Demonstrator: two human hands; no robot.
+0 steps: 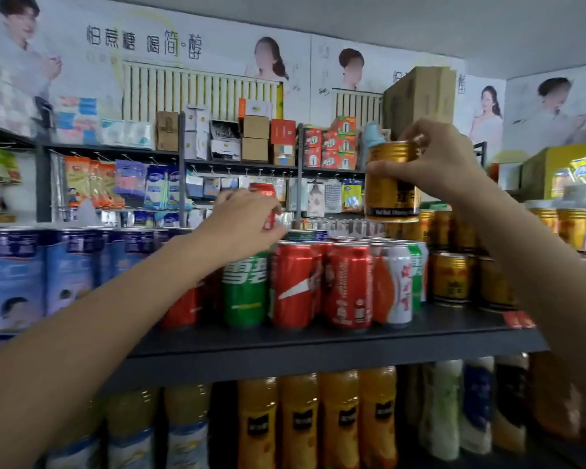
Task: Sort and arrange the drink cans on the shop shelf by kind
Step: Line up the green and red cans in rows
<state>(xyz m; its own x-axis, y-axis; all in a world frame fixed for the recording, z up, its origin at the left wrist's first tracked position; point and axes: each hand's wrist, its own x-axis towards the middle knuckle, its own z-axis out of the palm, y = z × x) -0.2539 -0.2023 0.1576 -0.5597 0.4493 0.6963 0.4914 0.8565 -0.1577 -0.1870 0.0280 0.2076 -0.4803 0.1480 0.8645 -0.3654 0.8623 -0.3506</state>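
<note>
Head view: your right hand [433,164] grips a gold can [391,184] by its top, held in the air above the mixed row and left of the stacked gold cans [450,277]. Your left hand [247,220] curls round a red can [263,192] raised over the green can [246,289]. Both cans hang over crowded tops; a loose top grip could drop the gold one onto the red cola cans [318,286], toppling them off the shelf [318,340].
</note>
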